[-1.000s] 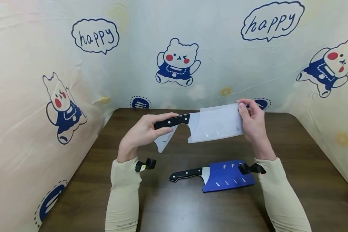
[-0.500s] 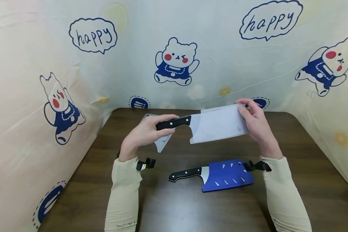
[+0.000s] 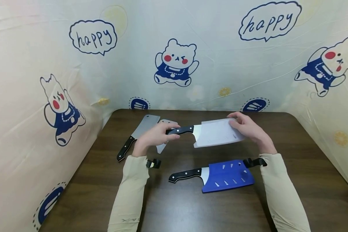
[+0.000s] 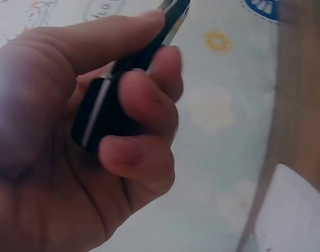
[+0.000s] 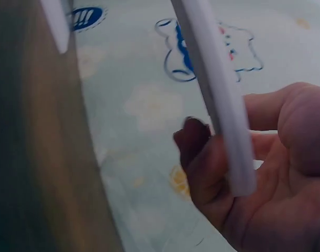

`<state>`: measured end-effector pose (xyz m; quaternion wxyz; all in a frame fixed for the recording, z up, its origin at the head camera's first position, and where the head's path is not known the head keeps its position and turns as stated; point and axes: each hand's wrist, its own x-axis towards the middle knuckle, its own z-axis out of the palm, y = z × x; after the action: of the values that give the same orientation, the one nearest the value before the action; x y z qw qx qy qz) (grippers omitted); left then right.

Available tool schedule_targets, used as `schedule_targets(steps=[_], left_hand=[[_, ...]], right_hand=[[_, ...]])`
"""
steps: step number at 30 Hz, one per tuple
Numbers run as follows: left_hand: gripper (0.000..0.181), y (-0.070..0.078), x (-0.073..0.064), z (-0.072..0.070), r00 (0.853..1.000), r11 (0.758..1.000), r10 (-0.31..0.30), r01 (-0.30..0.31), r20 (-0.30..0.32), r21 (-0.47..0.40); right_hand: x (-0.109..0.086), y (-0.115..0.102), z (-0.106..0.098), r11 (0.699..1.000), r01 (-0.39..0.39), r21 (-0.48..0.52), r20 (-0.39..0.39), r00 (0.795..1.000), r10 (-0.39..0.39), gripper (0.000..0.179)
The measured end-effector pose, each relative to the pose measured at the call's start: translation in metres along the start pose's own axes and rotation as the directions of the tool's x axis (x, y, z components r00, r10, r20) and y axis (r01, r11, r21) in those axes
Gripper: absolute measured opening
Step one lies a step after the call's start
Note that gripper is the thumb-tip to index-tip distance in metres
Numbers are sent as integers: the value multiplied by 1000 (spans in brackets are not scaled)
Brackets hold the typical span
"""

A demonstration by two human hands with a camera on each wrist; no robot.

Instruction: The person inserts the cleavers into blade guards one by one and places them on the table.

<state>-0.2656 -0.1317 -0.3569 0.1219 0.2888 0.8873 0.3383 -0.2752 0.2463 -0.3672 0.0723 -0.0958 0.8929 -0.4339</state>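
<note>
My left hand (image 3: 154, 136) grips the black riveted handle (image 3: 186, 130) of a cleaver held above the table. A translucent white blade guard (image 3: 217, 133) covers most of its blade, with a strip of bare metal showing near the handle. At the far end of the guard, my right hand (image 3: 249, 129) pinches it between thumb and fingers. The right wrist view shows the guard's edge (image 5: 225, 100) between them; in the left wrist view, fingers curl round the handle (image 4: 105, 110). Behind my left hand lies a pale slotted guard (image 3: 161, 148), partly hidden.
On the brown table (image 3: 174, 206), a second cleaver in a blue guard (image 3: 227, 176) lies nearer, its handle to the left. Back left rests a bare cleaver (image 3: 146, 125). A printed cloth (image 3: 214, 58) hangs behind and at both sides.
Both hands have lowered the cleaver with its white guard. My left hand has shifted right, uncovering the bare cleaver at the left. The blue-guarded cleaver stays put.
</note>
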Motion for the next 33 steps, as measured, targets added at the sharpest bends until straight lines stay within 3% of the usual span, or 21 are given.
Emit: schedule_targets(steps=[6, 14, 23, 33], left_hand=[[20, -12, 11, 15, 993, 998, -65, 67, 93, -15], [31, -15, 23, 37, 965, 982, -187, 188, 186, 15], [39, -19, 32, 55, 938, 971, -239, 231, 249, 61], [40, -19, 33, 61, 938, 969, -242, 219, 246, 118]], right_hand=[[10, 19, 8, 991, -20, -131, 66, 997, 29, 42], [15, 38, 16, 978, -76, -195, 125, 987, 102, 38], [19, 50, 19, 958, -117, -260, 160, 974, 163, 39], [18, 50, 15, 948, -129, -291, 182, 965, 187, 39]])
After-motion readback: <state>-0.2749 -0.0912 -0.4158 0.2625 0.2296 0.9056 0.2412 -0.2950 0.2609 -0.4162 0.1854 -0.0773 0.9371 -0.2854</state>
